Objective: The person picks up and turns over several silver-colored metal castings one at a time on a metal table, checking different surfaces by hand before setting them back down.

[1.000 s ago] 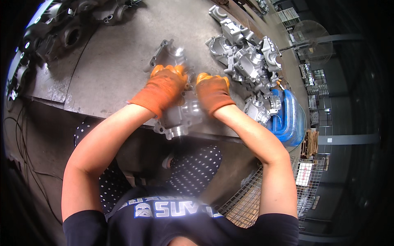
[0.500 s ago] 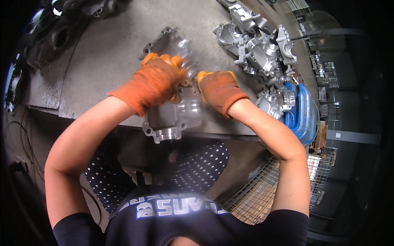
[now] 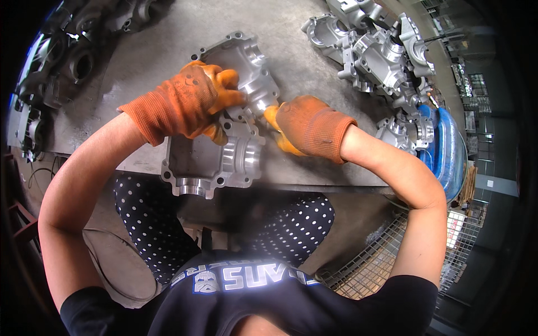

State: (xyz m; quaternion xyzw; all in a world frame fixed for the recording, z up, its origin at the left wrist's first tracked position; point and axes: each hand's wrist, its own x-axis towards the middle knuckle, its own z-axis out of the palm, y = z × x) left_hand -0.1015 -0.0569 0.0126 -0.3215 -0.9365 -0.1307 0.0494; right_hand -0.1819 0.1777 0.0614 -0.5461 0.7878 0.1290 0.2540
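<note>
Orange work gloves cover both my hands. Two silver cast-metal housings lie close together in front of me: the far housing [image 3: 246, 67] on the tabletop, the near housing [image 3: 238, 162] by the front edge, partly jutting over it. My left hand [image 3: 196, 101] is closed, its bent fingers against the far housing and its thumb down by the near one where they meet. Just right of that spot, my right hand [image 3: 308, 127] is closed, fingertips at the far housing's lower right corner. Whatever it may hold is hidden inside the glove.
A heap of silver castings [image 3: 370, 56] stands at the far right, with another casting [image 3: 400, 134] beside a blue plastic tub [image 3: 448, 148]. Darker castings [image 3: 73, 61] crowd the far left. Below the table's right side is a wire mesh basket [image 3: 370, 269].
The near housing has shifted left relative to the far one. My left hand has moved left and my right hand slightly right, widening the space between them. The view has shifted a little too.
</note>
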